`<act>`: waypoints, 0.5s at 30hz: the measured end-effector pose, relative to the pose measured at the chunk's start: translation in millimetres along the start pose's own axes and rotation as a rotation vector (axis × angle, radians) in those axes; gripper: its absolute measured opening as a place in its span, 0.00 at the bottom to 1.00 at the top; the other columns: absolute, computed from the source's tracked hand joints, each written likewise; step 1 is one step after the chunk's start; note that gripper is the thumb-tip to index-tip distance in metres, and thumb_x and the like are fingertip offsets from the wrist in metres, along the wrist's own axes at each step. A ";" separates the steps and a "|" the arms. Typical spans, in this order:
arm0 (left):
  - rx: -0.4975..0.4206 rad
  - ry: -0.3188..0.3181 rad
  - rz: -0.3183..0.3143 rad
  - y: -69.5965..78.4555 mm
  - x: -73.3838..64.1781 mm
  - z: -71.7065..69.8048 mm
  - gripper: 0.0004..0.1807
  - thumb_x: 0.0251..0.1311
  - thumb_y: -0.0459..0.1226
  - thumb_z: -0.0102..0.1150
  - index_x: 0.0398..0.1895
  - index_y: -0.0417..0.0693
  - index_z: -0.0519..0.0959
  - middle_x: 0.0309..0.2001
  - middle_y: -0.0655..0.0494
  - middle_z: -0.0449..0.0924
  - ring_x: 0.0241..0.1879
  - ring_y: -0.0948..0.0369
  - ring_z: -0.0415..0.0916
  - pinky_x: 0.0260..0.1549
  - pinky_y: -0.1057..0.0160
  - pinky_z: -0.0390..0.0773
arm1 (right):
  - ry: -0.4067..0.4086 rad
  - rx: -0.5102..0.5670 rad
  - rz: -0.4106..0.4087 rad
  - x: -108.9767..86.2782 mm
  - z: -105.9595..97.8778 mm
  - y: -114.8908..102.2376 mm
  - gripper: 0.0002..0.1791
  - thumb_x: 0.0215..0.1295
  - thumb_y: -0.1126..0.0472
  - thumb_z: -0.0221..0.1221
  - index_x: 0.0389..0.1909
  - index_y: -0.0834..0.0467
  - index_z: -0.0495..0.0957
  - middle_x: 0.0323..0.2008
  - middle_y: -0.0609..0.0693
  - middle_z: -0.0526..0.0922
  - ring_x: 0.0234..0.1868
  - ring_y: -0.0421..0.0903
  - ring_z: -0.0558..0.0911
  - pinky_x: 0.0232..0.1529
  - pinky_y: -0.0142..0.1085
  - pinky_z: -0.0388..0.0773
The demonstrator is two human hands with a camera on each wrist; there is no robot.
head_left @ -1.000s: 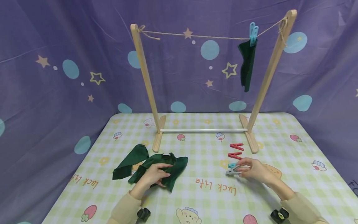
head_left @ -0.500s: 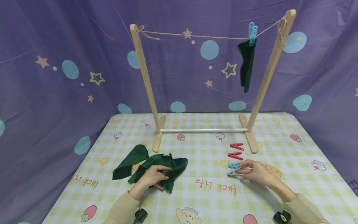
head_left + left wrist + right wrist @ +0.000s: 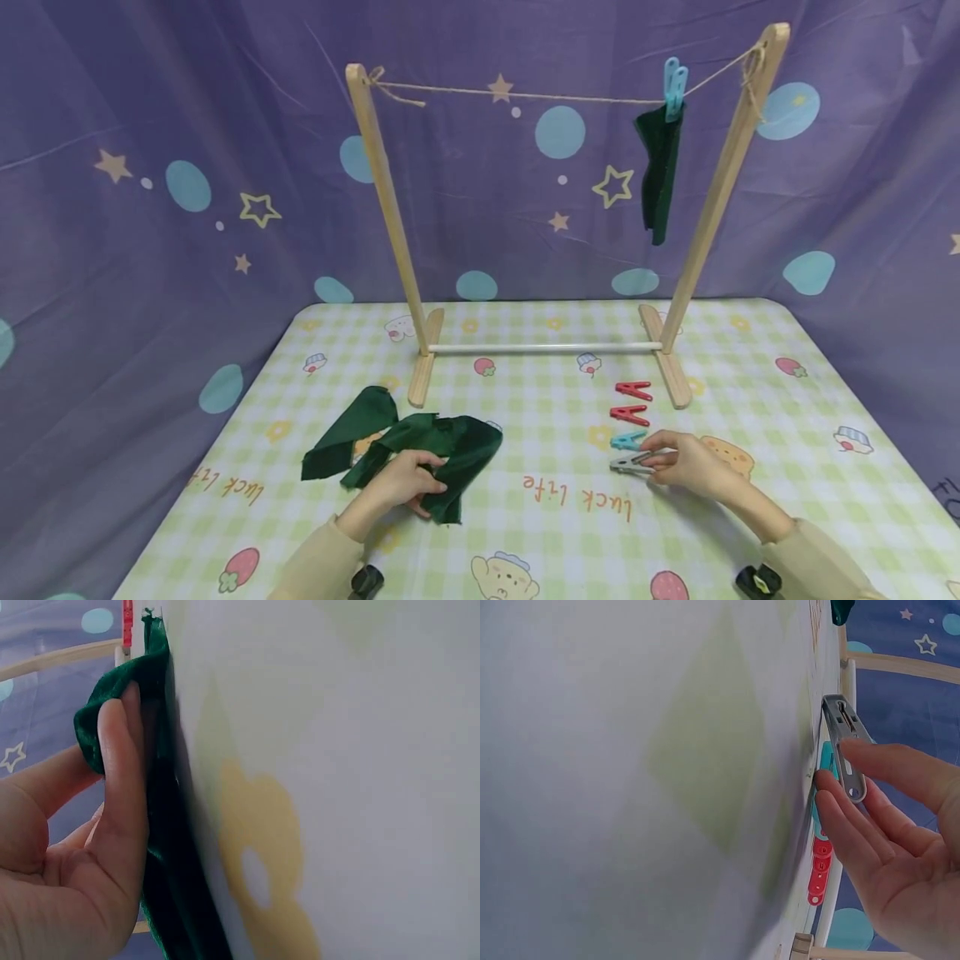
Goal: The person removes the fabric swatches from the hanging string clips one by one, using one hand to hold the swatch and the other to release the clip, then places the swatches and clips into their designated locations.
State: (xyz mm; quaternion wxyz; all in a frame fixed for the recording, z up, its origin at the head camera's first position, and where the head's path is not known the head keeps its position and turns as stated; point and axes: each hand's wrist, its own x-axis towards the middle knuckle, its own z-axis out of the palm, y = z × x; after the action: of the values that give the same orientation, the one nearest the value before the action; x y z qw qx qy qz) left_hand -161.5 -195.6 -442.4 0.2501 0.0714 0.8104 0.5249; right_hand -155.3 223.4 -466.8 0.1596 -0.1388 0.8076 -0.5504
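My left hand (image 3: 399, 482) pinches a fold of a dark green velvety cloth (image 3: 476, 452) lying rumpled on the table. In the left wrist view a flap of this cloth (image 3: 96, 712) bends over the fingertips. At its left a second green cloth piece (image 3: 360, 429) lies flat. My right hand (image 3: 688, 465) holds a grey clothespin (image 3: 627, 464) by its handle end, low over the tabletop. Just behind it sits a light blue clothespin (image 3: 627, 441), partly hidden by the grey one in the right wrist view.
Two red clothespins (image 3: 632, 413) lie farther back. Behind stands a wooden frame (image 3: 390, 196) with a string (image 3: 517, 94) between its posts. A blue clothespin (image 3: 675, 87) fastens a green cloth (image 3: 660, 175) to the string near the right post.
The left hand has drawn slightly toward the near left, and the cloth in it has spread with its lower corner nearer. The right hand has shifted slightly right with the grey clothespin.
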 end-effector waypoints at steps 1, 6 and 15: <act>0.007 -0.003 -0.004 -0.1 -0.8 -0.2 0.22 0.50 0.25 0.57 0.49 0.24 0.67 0.14 0.57 0.70 0.07 0.68 0.64 0.18 0.58 0.78 | 0.002 -0.016 -0.002 -0.3 -0.1 -0.2 0.20 0.46 0.76 0.60 0.43 0.76 0.69 0.43 0.70 0.73 0.43 0.60 0.77 0.34 0.33 0.78; 0.041 -0.021 -0.014 -0.8 -5.1 -2.6 0.23 0.49 0.27 0.58 0.48 0.23 0.66 0.12 0.58 0.69 0.06 0.68 0.64 0.17 0.58 0.78 | 0.015 -0.091 -0.016 -1.7 -1.0 -1.5 0.21 0.45 0.73 0.63 0.42 0.75 0.71 0.43 0.70 0.73 0.42 0.59 0.78 0.35 0.32 0.78; 0.079 -0.007 -0.023 -4.9 -8.0 -8.7 0.22 0.48 0.28 0.60 0.46 0.26 0.68 0.11 0.58 0.67 0.06 0.68 0.63 0.15 0.59 0.78 | 0.035 -0.236 -0.008 -1.5 -1.5 -1.4 0.19 0.45 0.72 0.62 0.41 0.69 0.74 0.41 0.65 0.77 0.40 0.56 0.79 0.34 0.34 0.78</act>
State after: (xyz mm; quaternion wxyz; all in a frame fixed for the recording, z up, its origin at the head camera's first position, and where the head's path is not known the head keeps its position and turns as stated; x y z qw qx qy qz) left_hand -158.0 -207.9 -441.3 0.2559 0.0736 0.8304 0.4895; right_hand -154.5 224.8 -464.9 0.1258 -0.1502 0.8690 -0.4544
